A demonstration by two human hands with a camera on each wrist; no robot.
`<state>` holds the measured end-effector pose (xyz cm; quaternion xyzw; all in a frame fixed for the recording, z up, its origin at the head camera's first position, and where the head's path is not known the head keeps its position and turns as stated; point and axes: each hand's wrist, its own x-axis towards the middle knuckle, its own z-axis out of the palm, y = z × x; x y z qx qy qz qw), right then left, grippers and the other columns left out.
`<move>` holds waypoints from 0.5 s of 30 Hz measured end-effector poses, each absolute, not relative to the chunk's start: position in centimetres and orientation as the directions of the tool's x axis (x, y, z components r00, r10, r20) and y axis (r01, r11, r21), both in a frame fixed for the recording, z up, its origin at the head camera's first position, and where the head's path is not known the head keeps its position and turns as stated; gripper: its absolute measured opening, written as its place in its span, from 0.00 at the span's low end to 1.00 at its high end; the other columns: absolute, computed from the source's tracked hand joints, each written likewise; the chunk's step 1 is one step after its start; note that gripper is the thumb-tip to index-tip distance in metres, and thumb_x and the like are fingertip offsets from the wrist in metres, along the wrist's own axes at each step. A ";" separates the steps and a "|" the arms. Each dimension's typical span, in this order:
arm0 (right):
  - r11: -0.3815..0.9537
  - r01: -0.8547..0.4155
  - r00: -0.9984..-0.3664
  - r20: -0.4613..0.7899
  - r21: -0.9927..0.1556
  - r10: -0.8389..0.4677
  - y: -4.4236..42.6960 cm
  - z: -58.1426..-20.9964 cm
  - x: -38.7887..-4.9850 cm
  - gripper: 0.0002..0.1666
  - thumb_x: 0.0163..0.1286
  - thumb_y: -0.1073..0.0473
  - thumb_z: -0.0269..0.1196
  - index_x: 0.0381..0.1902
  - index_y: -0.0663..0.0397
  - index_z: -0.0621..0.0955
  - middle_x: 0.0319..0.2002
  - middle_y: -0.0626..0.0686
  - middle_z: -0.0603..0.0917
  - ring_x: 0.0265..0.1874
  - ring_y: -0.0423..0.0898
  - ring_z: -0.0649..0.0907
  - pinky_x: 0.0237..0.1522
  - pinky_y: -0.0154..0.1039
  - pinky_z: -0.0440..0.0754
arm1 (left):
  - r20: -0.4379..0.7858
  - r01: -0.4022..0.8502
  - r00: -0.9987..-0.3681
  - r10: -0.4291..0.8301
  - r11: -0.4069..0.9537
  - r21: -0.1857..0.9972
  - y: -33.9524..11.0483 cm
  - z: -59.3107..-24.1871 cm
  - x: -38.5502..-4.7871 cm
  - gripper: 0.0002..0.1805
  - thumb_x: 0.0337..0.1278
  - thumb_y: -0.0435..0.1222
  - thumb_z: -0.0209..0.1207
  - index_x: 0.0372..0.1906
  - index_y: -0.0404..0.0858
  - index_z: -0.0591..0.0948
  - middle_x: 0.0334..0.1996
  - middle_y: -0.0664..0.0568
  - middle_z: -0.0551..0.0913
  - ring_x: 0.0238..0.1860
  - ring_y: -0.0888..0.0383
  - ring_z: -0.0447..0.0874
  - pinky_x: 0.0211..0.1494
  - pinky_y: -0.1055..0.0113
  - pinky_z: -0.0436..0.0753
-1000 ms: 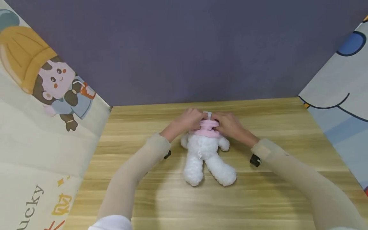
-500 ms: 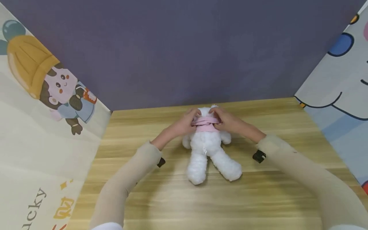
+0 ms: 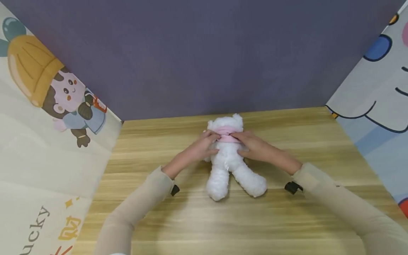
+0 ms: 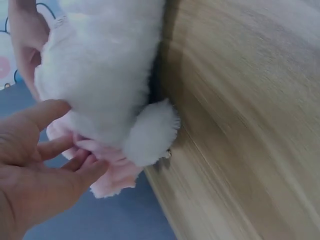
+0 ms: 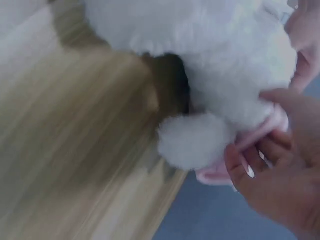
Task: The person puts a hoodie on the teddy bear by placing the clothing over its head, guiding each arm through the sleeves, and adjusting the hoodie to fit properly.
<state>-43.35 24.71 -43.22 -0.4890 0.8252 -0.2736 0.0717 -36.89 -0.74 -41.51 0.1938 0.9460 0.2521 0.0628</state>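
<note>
A white plush bear [image 3: 230, 156] lies on the wooden table with its head toward the grey-blue wall and its legs toward me; no face shows. Around its upper body is a small pink garment [image 3: 227, 136], bunched into folds. My left hand [image 3: 202, 145] rests its fingertips on the garment's left side, its thumb spread lower against the white fur. On the other side, my right hand [image 3: 256, 147] touches the garment with its fingers, thumb against the fur. Both wrist views show thumb and fingers apart, with the pink cloth [image 5: 257, 135] beneath the fingers.
The wooden table [image 3: 197, 226] extends around the bear. A grey-blue wall [image 3: 204, 60] rises behind it. Printed cartoon panels stand at the left [image 3: 38, 141] and right [image 3: 363, 113]. A black object [image 3: 293, 187] hangs below the right wrist.
The pink garment has come down from the bear's head, which now shows with both ears. Both hands have lowered with it, and their thumbs have moved onto the fur.
</note>
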 end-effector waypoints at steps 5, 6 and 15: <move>0.364 -0.770 -0.503 0.147 -0.524 -0.852 24.8 -43.9 -42.9 0.45 0.54 0.62 0.79 0.67 0.65 0.73 0.63 0.64 0.78 0.63 0.63 0.74 0.64 0.60 0.72 | -0.114 0.283 -0.902 0.416 0.770 0.571 -0.8 -42.3 -36.5 0.30 0.54 0.31 0.69 0.62 0.29 0.74 0.61 0.39 0.77 0.63 0.47 0.74 0.69 0.57 0.73; 0.375 -0.770 -0.517 0.159 -0.516 -0.841 24.8 -44.1 -42.7 0.44 0.53 0.62 0.80 0.66 0.63 0.74 0.61 0.62 0.79 0.63 0.62 0.74 0.63 0.60 0.72 | -0.106 0.272 -0.908 0.406 0.763 0.587 -0.6 -42.5 -36.5 0.30 0.51 0.30 0.70 0.61 0.30 0.75 0.59 0.40 0.79 0.61 0.48 0.76 0.67 0.58 0.75; 0.422 -0.806 -0.570 0.349 -0.415 -0.744 24.6 -46.6 -40.8 0.19 0.49 0.73 0.71 0.30 0.46 0.76 0.29 0.45 0.79 0.37 0.49 0.75 0.41 0.50 0.68 | 0.136 0.356 -0.934 0.330 0.837 0.417 2.3 -45.0 -34.6 0.15 0.48 0.31 0.70 0.30 0.44 0.72 0.23 0.56 0.68 0.27 0.58 0.66 0.29 0.67 0.69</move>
